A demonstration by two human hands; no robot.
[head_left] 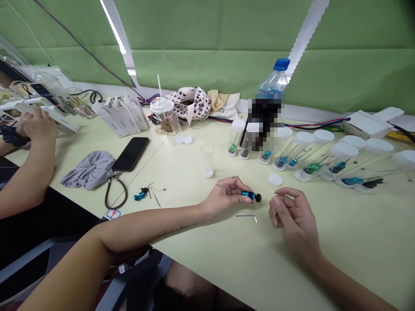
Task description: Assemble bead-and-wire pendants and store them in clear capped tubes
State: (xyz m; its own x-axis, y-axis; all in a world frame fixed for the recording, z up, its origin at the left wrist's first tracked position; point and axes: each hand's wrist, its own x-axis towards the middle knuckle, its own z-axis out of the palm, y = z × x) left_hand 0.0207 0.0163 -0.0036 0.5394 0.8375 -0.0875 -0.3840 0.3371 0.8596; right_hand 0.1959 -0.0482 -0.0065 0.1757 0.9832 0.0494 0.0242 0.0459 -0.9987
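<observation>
My left hand (227, 196) rests on the pale green table (201, 242) and is closed on a small blue tool with a black tip (252, 196); a thin wire piece (223, 183) sticks out above its fingers. My right hand (292, 214) lies just right of it, fingers loosely curled, holding nothing that I can make out. A small bent metal key (247, 217) lies on the table between the two hands. A white round cap (275, 179) sits just behind them.
Several clear tubes with white caps (304, 157) lie in a row at right, behind them a water bottle (274, 84). A phone (130, 153), grey cloth (89, 169), drink cup (164, 114) and another blue part (140, 195) lie left. Another person's arm (29, 164) works at far left.
</observation>
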